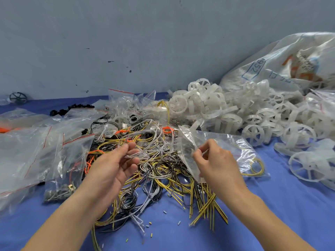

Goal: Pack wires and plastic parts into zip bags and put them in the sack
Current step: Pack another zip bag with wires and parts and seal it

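Observation:
A tangled heap of yellow, black, white and orange wires (159, 171) lies on the blue cloth in the middle. My left hand (116, 163) hovers palm-up over the heap, its fingertips pinching a few white wires (143, 151). My right hand (215, 162) pinches the open edge of a clear zip bag (233, 147) that holds a coil of yellow wire (255, 167). White plastic wheel-shaped parts (235, 113) are piled at the right. Behind them lies the white woven sack (282, 64).
Several clear zip bags with red seal strips (41, 147) lie at the left, some holding small metal parts (59, 191). Small black parts (72, 108) sit behind them. A dark wheel (18, 97) lies far left by the grey wall. Bare blue cloth (181, 236) shows in front.

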